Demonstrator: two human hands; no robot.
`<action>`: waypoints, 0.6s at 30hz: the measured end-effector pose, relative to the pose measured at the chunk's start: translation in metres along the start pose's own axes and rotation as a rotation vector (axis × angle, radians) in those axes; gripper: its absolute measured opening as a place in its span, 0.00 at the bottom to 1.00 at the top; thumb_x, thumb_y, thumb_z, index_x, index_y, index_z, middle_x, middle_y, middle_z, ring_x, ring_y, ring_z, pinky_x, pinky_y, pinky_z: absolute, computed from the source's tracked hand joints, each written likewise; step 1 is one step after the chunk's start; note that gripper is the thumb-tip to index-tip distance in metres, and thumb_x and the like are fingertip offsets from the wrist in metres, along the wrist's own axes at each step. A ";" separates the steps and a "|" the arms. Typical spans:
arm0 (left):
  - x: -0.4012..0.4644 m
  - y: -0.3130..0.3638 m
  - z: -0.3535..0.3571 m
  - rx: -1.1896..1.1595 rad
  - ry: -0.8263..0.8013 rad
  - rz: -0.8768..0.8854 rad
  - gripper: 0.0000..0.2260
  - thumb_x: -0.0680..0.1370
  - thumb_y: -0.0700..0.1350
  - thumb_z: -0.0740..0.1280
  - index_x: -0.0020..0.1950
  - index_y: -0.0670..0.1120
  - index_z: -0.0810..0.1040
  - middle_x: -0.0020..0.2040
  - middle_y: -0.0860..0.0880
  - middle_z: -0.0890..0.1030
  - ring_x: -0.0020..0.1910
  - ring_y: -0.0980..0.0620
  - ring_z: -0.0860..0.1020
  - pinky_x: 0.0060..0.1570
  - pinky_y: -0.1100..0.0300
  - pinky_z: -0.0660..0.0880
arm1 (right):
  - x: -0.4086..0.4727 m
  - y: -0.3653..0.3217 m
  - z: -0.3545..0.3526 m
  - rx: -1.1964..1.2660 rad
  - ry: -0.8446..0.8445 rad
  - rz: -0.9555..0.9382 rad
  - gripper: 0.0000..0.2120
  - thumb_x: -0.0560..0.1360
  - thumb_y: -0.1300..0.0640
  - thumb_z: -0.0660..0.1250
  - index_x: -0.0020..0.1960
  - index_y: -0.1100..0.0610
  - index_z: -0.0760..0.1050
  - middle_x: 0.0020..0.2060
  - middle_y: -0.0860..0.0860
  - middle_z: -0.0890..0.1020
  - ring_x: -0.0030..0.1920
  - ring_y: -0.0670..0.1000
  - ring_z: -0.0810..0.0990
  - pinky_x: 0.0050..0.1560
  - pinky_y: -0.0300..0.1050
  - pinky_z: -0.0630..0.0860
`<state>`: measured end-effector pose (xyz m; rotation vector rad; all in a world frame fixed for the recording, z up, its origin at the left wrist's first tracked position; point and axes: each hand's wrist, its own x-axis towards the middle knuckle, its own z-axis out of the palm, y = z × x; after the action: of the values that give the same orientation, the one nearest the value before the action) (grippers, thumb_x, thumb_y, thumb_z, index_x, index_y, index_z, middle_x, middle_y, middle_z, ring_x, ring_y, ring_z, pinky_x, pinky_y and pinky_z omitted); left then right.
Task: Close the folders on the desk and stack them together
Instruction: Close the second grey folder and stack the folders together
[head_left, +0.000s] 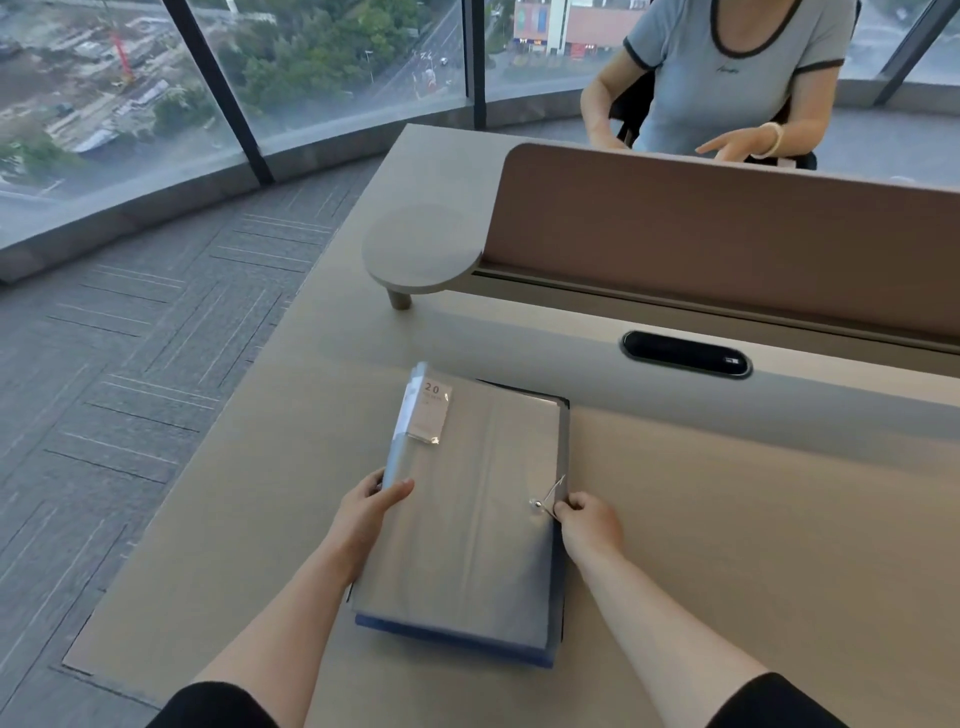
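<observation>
Black sleeves (223, 709) frame the bottom edge, both bare forearms reaching forward over the desk (727, 519) to a stack of folders (467, 519) lying between them; the left hand (363, 512) clasps the stack's left, spine-side edge, thumb on the top cover and fingers curled beneath; the right hand (587, 522) pinches closed on the elastic cord (551, 493) at the right, opening-side edge, just beside the small metal button (535, 503). Top of the stack: a grey translucent folder (467, 467), closed and lying flat, carrying a label marked "20" (431, 410) at its far left corner; beneath it a blue folder (447, 642) shows along the near edge, and a dark edge of another shows at the far right corner; how many lie in the stack cannot be told. Long axis of the stack runs away from the person, tilted slightly rightward at the far end; the hands therefore grip the two long edges near mid-length, each equally close to its side. Judged stage: folders closed and piled, fastening and squaring remaining; the cord must travel leftward from the right hand toward the button, a very short reach, while the left hand steadies the spine. Beyond: a desk divider (727, 249), a round side shelf (421, 254), and a second person seated opposite.
</observation>
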<state>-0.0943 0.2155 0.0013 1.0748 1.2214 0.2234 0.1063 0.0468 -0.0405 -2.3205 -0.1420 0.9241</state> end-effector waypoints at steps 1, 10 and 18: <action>0.000 0.000 0.000 0.006 0.003 0.001 0.11 0.76 0.44 0.70 0.58 0.47 0.80 0.51 0.43 0.85 0.44 0.44 0.84 0.43 0.52 0.80 | 0.001 -0.001 0.000 -0.011 0.002 0.007 0.14 0.76 0.59 0.65 0.32 0.56 0.68 0.28 0.51 0.71 0.32 0.53 0.67 0.32 0.46 0.59; 0.003 0.000 0.007 0.131 0.067 0.003 0.10 0.75 0.48 0.71 0.56 0.48 0.80 0.49 0.45 0.85 0.47 0.44 0.84 0.46 0.50 0.80 | 0.006 -0.005 -0.004 -0.109 0.028 0.002 0.08 0.75 0.57 0.65 0.44 0.61 0.79 0.38 0.55 0.81 0.40 0.56 0.75 0.38 0.44 0.66; 0.003 0.008 0.009 0.234 0.059 -0.036 0.07 0.75 0.49 0.71 0.51 0.48 0.80 0.47 0.45 0.85 0.46 0.45 0.84 0.49 0.49 0.80 | 0.011 -0.009 -0.005 -0.190 0.027 -0.015 0.08 0.74 0.57 0.66 0.38 0.57 0.73 0.35 0.53 0.77 0.39 0.56 0.74 0.37 0.43 0.64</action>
<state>-0.0826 0.2164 0.0048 1.2539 1.3428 0.0854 0.1186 0.0546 -0.0386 -2.5010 -0.2445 0.9058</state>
